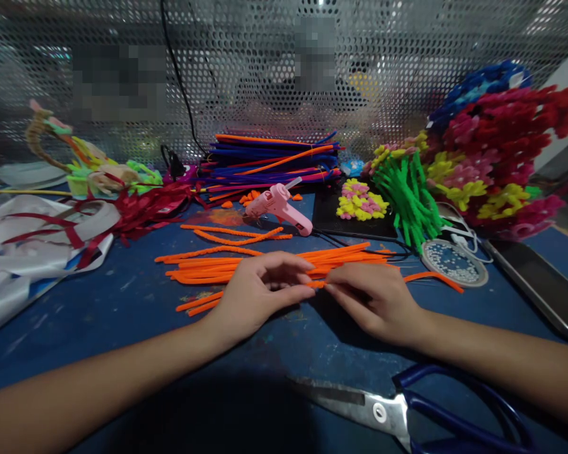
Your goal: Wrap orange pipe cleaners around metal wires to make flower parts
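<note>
Both my hands rest on a blue table (123,302) and meet over a heap of orange pipe cleaners (208,268). My left hand (260,293) is closed in a pinch on one end of a short orange pipe cleaner (318,284). The fingers of my right hand (369,296) pinch the same piece from the other side, and the two sets of fingertips almost touch. More orange pipe cleaners lie spread out behind and to the left of my hands.
Blue-handled scissors (397,410) lie near the front edge. A pink glue gun (279,205) sits behind the orange heap. Farther back is a stack of mixed pipe cleaners (269,161). Pipe-cleaner flowers (492,145), a bead dish (452,261) and ribbons (33,233) crowd the sides.
</note>
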### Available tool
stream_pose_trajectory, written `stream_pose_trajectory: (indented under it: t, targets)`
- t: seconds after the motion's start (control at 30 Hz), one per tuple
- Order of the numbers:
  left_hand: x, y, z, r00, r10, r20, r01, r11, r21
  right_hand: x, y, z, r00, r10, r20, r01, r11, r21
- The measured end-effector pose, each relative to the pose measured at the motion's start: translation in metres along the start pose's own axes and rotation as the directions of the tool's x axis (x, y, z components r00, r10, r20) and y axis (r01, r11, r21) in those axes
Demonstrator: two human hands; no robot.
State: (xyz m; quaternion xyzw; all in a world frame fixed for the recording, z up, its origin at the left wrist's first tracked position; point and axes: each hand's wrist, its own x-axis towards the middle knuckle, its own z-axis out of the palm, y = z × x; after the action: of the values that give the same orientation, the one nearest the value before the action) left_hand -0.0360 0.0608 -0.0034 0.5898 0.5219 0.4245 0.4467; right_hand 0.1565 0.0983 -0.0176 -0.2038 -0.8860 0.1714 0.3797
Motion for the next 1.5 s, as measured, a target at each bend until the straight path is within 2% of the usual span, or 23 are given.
stream_pose_trajectory:
  t: [0.13,0.2,0.37,0.47,0.6,0.77,0.9,1.07,1.27,1.37,1.5]
  targets:
    - [-0.0008,0.0011,-0.0005,1.000,-0.013,0.016,0.010,0.984,0.180,-0.0011,0.0010,-0.0013,0.999,-0.042,0.016,0.042,0.999,-0.034]
    - [-0.0014,0.0021,-0.0011,0.999,-0.009,0.032,0.001,0.976,0.219,-0.0021,0.0011,-0.0016,0.997,-0.076,0.022,0.077,0.995,-0.059]
    - [-0.0023,0.0012,-0.0015,0.994,-0.065,0.086,0.059,0.995,0.079,-0.0039,0.0013,-0.0003,0.994,-0.104,0.030,0.106,0.989,-0.107]
    - [-0.0015,-0.0003,-0.0016,0.994,-0.060,0.089,0.063,0.998,-0.030,-0.0035,0.0019,0.0011,0.994,-0.105,0.024,0.107,0.987,-0.116]
    - [-0.0011,-0.0003,-0.0011,0.999,-0.039,0.024,0.042,0.991,-0.131,-0.0020,0.0014,0.0024,0.996,-0.088,0.022,0.090,0.990,-0.106]
    - [-0.0022,-0.0006,0.0003,0.997,0.028,-0.065,-0.042,0.971,-0.234,-0.0005,-0.0011,0.0020,1.000,-0.018,-0.005,0.018,1.000,-0.019]
    - [-0.0009,-0.0013,-0.0011,0.999,0.019,-0.042,-0.027,0.980,-0.197,-0.0001,-0.0006,0.0019,0.999,0.043,-0.015,-0.043,0.999,0.016]
    - [0.0017,-0.0005,-0.0049,0.988,0.154,-0.015,-0.155,0.983,-0.095,0.0012,0.0021,0.0024,0.990,0.129,-0.051,-0.128,0.992,0.019]
    - [0.0033,-0.0010,-0.0061,0.973,0.222,0.056,-0.222,0.975,-0.010,0.0011,0.0015,0.0019,0.992,0.110,-0.060,-0.109,0.994,0.014]
    - [0.0029,-0.0040,-0.0043,0.978,0.195,0.072,-0.192,0.981,-0.040,0.0006,0.0017,0.0017,0.988,0.136,-0.066,-0.135,0.991,0.016]
    - [0.0017,-0.0070,-0.0023,0.995,0.094,0.010,-0.092,0.988,-0.121,0.0013,0.0022,0.0016,0.989,0.138,-0.052,-0.138,0.990,0.014]
